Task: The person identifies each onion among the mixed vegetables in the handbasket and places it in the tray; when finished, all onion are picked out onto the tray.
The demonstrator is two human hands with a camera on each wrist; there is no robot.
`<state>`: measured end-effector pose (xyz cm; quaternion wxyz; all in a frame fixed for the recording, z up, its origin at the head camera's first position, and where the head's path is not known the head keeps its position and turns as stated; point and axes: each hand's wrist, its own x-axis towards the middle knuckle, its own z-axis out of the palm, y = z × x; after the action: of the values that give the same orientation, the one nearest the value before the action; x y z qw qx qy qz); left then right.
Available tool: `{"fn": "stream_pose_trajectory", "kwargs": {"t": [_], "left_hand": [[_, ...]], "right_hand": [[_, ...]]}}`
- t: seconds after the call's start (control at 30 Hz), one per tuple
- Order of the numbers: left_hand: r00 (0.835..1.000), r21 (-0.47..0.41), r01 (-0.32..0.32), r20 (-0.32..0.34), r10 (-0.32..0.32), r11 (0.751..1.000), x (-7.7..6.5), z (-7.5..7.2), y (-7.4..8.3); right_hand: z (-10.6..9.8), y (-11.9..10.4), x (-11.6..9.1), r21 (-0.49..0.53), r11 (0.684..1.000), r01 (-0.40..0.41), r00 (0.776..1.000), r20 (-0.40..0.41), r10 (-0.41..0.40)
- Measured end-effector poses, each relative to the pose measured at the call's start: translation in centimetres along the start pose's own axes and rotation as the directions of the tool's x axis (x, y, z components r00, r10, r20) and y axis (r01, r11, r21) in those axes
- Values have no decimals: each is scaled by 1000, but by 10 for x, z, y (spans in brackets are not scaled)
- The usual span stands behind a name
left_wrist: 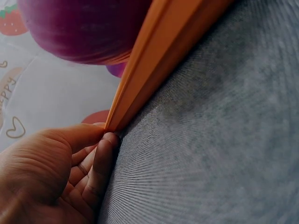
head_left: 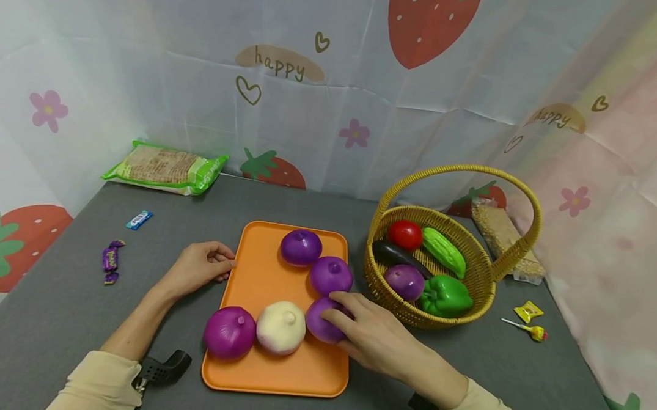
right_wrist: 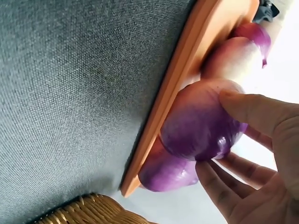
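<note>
An orange tray [head_left: 277, 380] lies on the table with several toy onions on it. My right hand [head_left: 375, 335] holds a purple onion [right_wrist: 201, 123] at the tray's right side, thumb on one side and fingers on the other. Touching or close beside it are a white onion [head_left: 281, 328] and another purple onion [head_left: 331, 276]. A darker purple onion [head_left: 301, 248] sits near the far edge, and a magenta onion [head_left: 230, 333] at the left edge. At the tray's left rim, my left hand [head_left: 201, 265] pinches the edge between thumb and fingers.
Right of the tray stands a wicker basket [head_left: 492, 298] holding a tomato, eggplant, purple onion, green pepper and bumpy green vegetable. A lollipop [head_left: 536, 333], yellow candy [head_left: 529, 311] and grain bag [head_left: 506, 237] lie beyond. On the left are a purple candy [head_left: 111, 261], blue candy [head_left: 139, 220] and green-edged bag [head_left: 165, 168].
</note>
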<state>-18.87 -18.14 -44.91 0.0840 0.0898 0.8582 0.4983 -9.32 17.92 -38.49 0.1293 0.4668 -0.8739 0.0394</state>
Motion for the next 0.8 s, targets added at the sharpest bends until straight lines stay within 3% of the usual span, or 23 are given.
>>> {"fn": "stream_pose_trajectory", "kwargs": {"t": [0.8], "left_hand": [[1000,11,-8,-11,8,1000,1,1,-2]], "right_hand": [[-2,3,7,-13,996,-87,993,73,88]]}}
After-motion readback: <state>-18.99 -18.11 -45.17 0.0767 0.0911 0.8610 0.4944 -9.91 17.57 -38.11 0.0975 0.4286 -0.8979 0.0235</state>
